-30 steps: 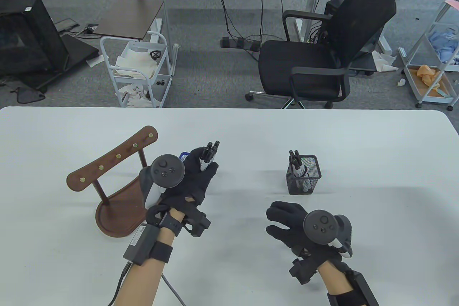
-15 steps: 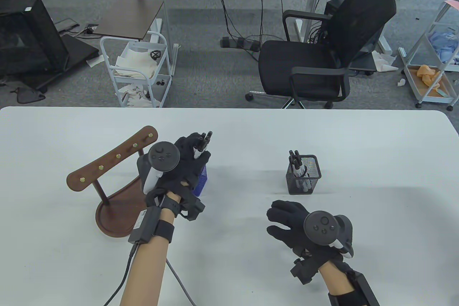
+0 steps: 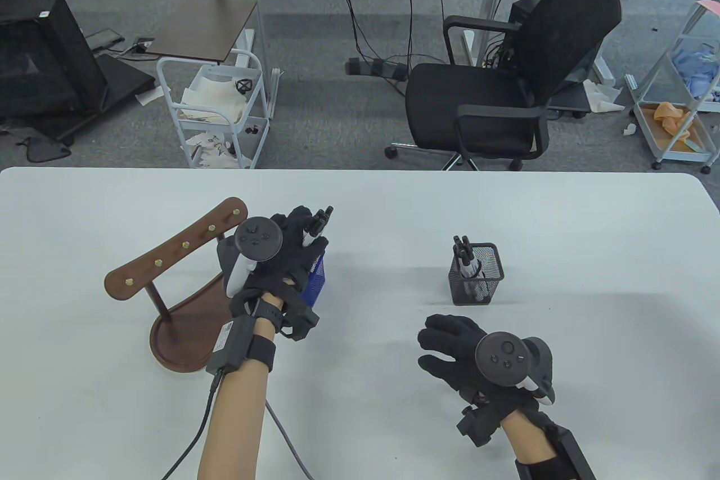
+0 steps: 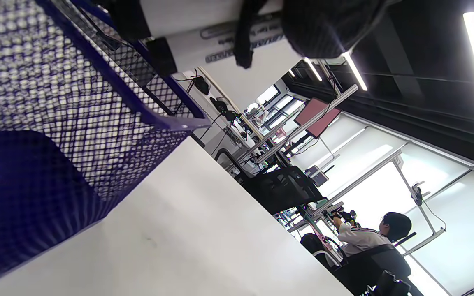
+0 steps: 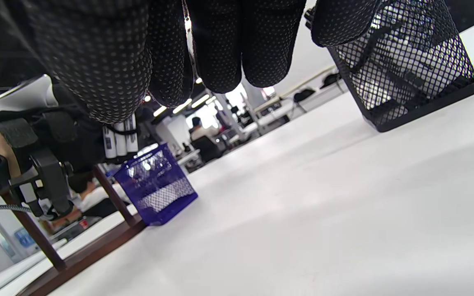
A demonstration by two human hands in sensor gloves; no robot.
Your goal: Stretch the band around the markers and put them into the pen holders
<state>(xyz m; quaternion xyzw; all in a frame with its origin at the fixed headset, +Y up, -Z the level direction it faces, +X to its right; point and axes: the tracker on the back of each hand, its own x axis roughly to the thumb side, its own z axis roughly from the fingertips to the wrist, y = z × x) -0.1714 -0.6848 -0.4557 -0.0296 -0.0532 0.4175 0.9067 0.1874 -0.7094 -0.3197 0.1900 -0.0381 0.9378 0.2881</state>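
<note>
Table view: left hand (image 3: 284, 255) grips a bundle of markers (image 3: 316, 225) upright over the blue mesh holder (image 3: 315, 282), which the glove mostly hides; the bundle's lower ends are out of sight. Right hand (image 3: 450, 346) rests palm-down on the white table (image 3: 590, 255), fingers relaxed, holding nothing. Black mesh holder (image 3: 476, 274) near it contains another marker bundle (image 3: 466, 258). Wooden rack (image 3: 174, 277) stands left. Left wrist view: white barrels enter the blue holder's rim; band hard to make out. Right wrist view: fingertips (image 5: 220, 53) fill the top; black band around the held markers, partly covered.
</note>
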